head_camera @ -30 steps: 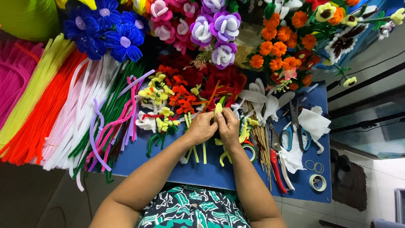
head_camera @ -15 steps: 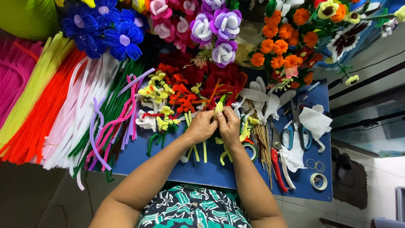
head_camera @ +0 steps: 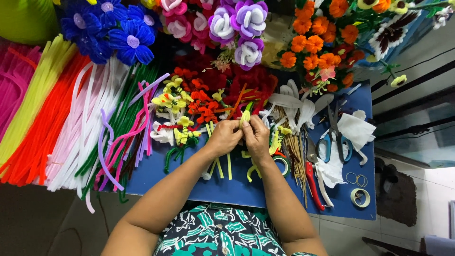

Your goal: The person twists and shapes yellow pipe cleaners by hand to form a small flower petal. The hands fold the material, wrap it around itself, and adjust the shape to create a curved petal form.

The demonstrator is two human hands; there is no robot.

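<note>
My left hand [head_camera: 224, 137] and my right hand [head_camera: 256, 136] meet over the middle of a blue table [head_camera: 189, 185]. Together they pinch a small yellow-green pipe-cleaner piece [head_camera: 245, 116] between the fingertips. Under and around the hands lie small yellow and red pipe-cleaner flowers [head_camera: 182, 102] and loose yellow-green stems [head_camera: 222, 166].
Bundles of long pipe cleaners [head_camera: 57, 118] in pink, yellow, orange, white and green lie at the left. Finished blue [head_camera: 118, 33], purple [head_camera: 239, 26] and orange flowers [head_camera: 315, 45] stand at the back. Blue scissors [head_camera: 334, 137], red pliers [head_camera: 313, 178], thin sticks [head_camera: 294, 147], white tissue [head_camera: 355, 130] and a tape roll [head_camera: 360, 197] lie at the right.
</note>
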